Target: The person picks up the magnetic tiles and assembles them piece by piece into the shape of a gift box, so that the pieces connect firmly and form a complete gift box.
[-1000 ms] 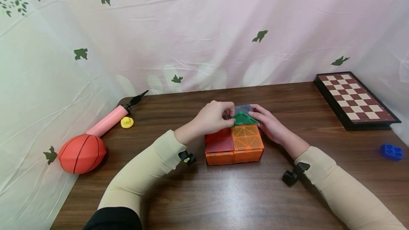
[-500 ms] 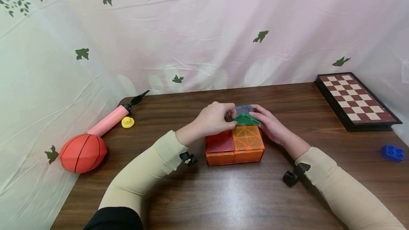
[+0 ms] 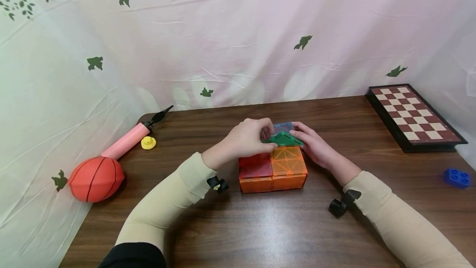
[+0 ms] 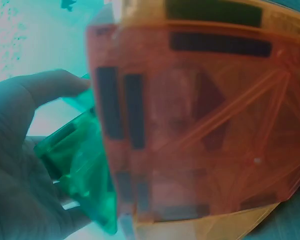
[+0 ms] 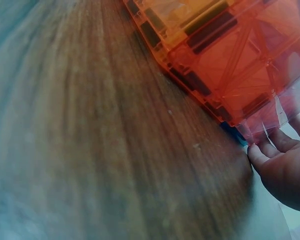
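On the table stands a low block of see-through magnetic tiles, with a red tile (image 3: 255, 167) and an orange tile (image 3: 288, 160) on top and orange sides (image 4: 220, 120). My left hand (image 3: 247, 139) pinches a green triangular magnetic tile (image 3: 284, 139) over the block's back part; more green tile (image 4: 85, 160) shows between thumb and fingers in the left wrist view. My right hand (image 3: 315, 144) holds the back right corner, thumb at the green tile's right end, fingers by a blue tile (image 3: 283, 127). In the right wrist view its fingers (image 5: 285, 142) bend against a pinkish clear side.
A red ball (image 3: 96, 179), a pink hand pump (image 3: 125, 140) and a yellow rubber duck (image 3: 148, 142) lie at left. A chessboard (image 3: 414, 115) and a blue toy brick (image 3: 456, 178) are at right. A printed curtain (image 3: 223, 44) hangs behind the wooden table (image 3: 260, 226).
The green tile has shifted and tilted slightly under my left fingers, and more green shows between them. My right hand stays at the block's corner.
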Demonstrator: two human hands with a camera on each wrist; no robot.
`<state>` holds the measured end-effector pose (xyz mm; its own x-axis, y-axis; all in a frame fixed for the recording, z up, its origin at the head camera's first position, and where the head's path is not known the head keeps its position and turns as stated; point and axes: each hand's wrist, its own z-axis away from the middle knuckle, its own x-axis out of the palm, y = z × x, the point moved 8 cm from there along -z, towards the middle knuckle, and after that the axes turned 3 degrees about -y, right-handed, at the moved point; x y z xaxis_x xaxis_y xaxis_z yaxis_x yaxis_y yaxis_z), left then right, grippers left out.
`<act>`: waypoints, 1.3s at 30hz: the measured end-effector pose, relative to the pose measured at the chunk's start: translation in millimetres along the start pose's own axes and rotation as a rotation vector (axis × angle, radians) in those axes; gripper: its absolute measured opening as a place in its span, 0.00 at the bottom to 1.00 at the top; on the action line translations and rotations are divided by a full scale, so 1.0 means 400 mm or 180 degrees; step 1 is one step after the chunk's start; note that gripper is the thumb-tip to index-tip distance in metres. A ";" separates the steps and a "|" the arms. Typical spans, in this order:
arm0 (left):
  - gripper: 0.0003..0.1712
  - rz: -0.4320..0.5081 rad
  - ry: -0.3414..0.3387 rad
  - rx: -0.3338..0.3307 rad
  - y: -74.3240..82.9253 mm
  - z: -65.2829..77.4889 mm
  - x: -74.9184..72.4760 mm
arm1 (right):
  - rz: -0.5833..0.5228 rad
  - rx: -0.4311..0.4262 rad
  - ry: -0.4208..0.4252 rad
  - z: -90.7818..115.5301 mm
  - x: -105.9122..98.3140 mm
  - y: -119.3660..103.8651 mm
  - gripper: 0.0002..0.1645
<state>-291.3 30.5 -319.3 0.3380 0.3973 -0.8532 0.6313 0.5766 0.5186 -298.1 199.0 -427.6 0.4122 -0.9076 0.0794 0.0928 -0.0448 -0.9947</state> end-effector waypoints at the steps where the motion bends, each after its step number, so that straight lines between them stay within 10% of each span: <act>1: 0.20 0.0074 0.0080 -0.0030 -0.006 0.008 -0.009 | 0.0003 0.0006 0.0004 0.000 0.000 0.001 0.26; 10: 0.35 0.1290 0.1004 -0.0944 -0.150 0.189 -0.037 | -0.0292 0.0139 -0.0071 0.080 0.002 0.004 0.42; 14: 0.35 0.2346 0.0764 -0.1240 -0.201 0.269 0.045 | -0.0528 0.0269 -0.0177 0.156 0.013 0.006 0.42; 20: 0.37 0.3505 0.0055 -0.1086 -0.171 0.327 0.158 | -0.0670 0.0298 -0.0415 0.244 0.040 0.009 0.38; 27: 0.41 0.3740 -0.0144 -0.0780 -0.123 0.325 0.201 | -0.0797 0.0260 -0.0656 0.278 0.079 0.008 0.37; 39: 0.42 0.3601 0.0013 -0.0846 -0.152 0.298 0.193 | -0.0761 0.0160 -0.0597 0.236 0.080 0.005 0.38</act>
<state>-220.2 -59.1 -423.5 0.6128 0.7833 0.1047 -0.1962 0.0225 0.9803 -198.9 209.2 -420.6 0.5329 -0.7808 0.3261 0.2500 -0.2228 -0.9423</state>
